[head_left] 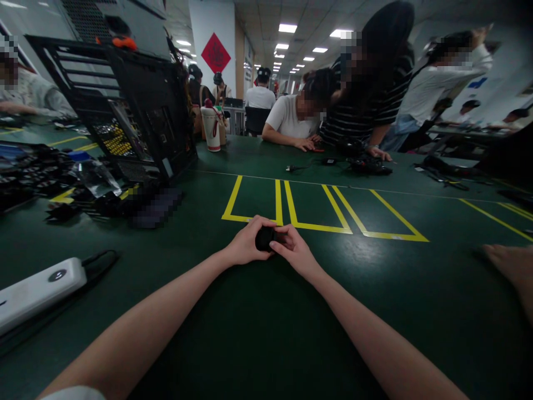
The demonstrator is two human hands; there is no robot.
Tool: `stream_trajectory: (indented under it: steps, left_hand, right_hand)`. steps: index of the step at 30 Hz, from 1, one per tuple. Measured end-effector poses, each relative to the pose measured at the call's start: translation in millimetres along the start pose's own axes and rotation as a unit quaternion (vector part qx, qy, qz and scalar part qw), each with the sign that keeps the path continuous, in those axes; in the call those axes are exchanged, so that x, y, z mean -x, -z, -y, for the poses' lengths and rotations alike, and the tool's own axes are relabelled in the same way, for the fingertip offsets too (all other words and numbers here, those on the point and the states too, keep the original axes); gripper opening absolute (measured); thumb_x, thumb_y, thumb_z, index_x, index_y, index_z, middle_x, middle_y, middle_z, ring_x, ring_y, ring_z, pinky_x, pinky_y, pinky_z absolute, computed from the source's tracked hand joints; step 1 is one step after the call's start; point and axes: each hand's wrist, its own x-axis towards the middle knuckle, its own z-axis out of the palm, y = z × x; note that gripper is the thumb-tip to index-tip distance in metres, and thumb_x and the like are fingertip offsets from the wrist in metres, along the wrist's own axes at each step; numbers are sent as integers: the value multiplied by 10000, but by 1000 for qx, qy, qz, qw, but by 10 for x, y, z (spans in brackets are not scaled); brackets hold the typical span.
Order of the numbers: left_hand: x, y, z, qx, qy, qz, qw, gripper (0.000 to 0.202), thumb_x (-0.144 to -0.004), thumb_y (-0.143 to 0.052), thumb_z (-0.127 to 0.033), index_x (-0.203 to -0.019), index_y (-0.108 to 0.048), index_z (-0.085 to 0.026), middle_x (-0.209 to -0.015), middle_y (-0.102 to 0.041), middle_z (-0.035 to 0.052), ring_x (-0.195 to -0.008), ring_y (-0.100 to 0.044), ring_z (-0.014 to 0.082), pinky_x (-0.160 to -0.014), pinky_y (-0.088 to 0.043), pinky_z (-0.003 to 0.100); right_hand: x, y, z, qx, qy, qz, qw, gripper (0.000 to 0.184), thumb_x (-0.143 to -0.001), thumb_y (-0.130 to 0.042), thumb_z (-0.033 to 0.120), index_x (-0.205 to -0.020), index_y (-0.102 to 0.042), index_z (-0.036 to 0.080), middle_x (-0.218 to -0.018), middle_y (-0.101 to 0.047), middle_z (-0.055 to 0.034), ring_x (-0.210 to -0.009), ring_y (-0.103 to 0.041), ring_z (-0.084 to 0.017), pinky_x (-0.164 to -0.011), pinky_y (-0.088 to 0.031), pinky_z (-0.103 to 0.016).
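Note:
Both my hands meet over the green table (266, 333), just in front of the yellow taped boxes (316, 208). My left hand (247, 243) is closed around a small black object (265, 238), its fingers curled over the top. My right hand (293, 251) grips the same object from the right side with its fingers pinched on it. Most of the black object is hidden by my fingers, so I cannot make out what it is.
A black computer case (125, 105) stands at the back left beside loose black parts (37, 178). A white power strip (39, 289) lies near left. A white cup (212, 129) stands behind. Other people sit across the table; another person's hand (510, 266) rests at right.

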Motion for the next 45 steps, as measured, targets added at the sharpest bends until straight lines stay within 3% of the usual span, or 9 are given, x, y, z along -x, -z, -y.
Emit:
stream_trajectory:
  steps: [5, 12, 23, 31, 37, 45]
  left_hand:
    - [-9, -24, 54, -18, -14, -10, 1000, 569, -609, -712, -160, -1094, -425, -243, -1084, -470, 35, -1021, -491, 224, -869, -430, 395]
    - [4, -3, 26, -1, -9, -4, 1000, 543, -635, -694, -154, -1094, -419, -245, -1093, -462, 36, -1016, -495, 216, -853, -443, 387]
    - [-1, 16, -15, -5, 8, 2, 1000, 560, -620, -701, -152, -1095, -424, -257, -1093, -460, 36, -1027, -492, 233, -855, -439, 412]
    - [0, 6, 9, -2, -5, -3, 1000, 539, -630, -692, -153, -1091, -427, -243, -1089, -464, 39, -1016, -493, 218, -850, -443, 388]
    - [3, 5, 0, 1, -9, -5, 1000, 555, -622, -683, -138, -1099, -423, -249, -1092, -465, 41, -1027, -492, 230, -868, -422, 410]
    - [5, 1, 18, -10, -14, -3, 1000, 559, -634, -694, -159, -1108, -411, -250, -1095, -459, 39, -1023, -489, 220, -864, -438, 391]
  right_hand:
    - [-8, -5, -14, 9, 25, -15, 1000, 148, -781, -571, 251, -918, -516, 238, -991, -541, -1, -1002, -557, -176, -883, -460, -362]
    - [-22, 12, -7, 10, -8, -11, 1000, 284, -776, -576, 247, -1050, -501, 240, -1097, -537, -27, -1055, -532, -190, -921, -437, -392]
    - [-4, 4, -9, 8, 14, -18, 1000, 162, -781, -567, 259, -937, -527, 240, -1024, -550, -6, -1025, -551, -184, -892, -463, -377]
    - [-12, 22, -2, 11, -25, -12, 1000, 287, -773, -578, 250, -1049, -501, 238, -1121, -541, -34, -1084, -522, -198, -955, -413, -428]
    - [-14, 12, -81, -29, 8, -1, 1000, 329, -702, -652, 209, -978, -475, 241, -1039, -557, -13, -1059, -539, -188, -933, -434, -399]
    - [-6, 15, -40, -13, 16, -13, 1000, 185, -763, -590, 262, -933, -519, 244, -1034, -546, -11, -1028, -548, -182, -905, -454, -379]
